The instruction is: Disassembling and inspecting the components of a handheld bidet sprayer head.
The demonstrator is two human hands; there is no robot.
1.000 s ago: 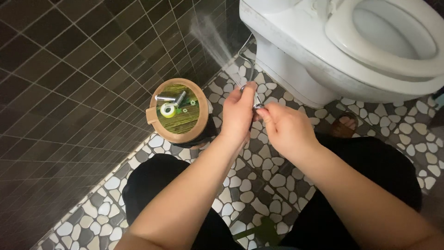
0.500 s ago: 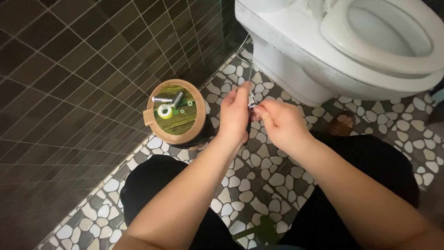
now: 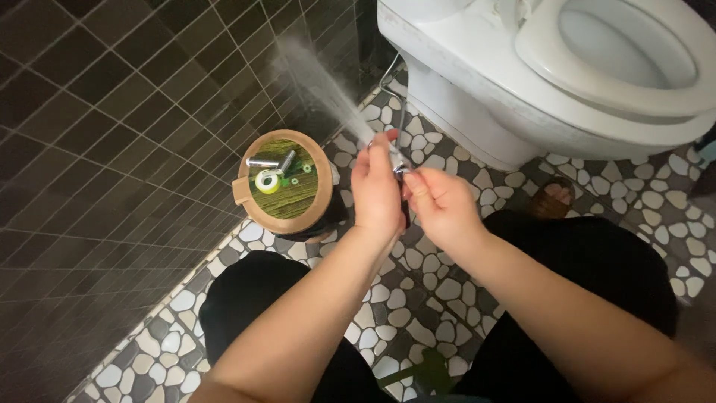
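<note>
A round wooden stool (image 3: 287, 183) stands on the pebble-mosaic floor (image 3: 440, 287) beside the dark tiled wall (image 3: 112, 112), left of the hands. On it lie a tape roll (image 3: 267, 180) and metal fittings (image 3: 262, 162). The white toilet (image 3: 537, 82) sits behind and right.

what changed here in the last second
A spray of water shoots again from the small metal sprayer toward the dark tiled wall; it showed a second ago and was gone half a second ago. Both the left hand and the right hand stay on the sprayer. The round wooden tray and toilet have not moved.
</note>
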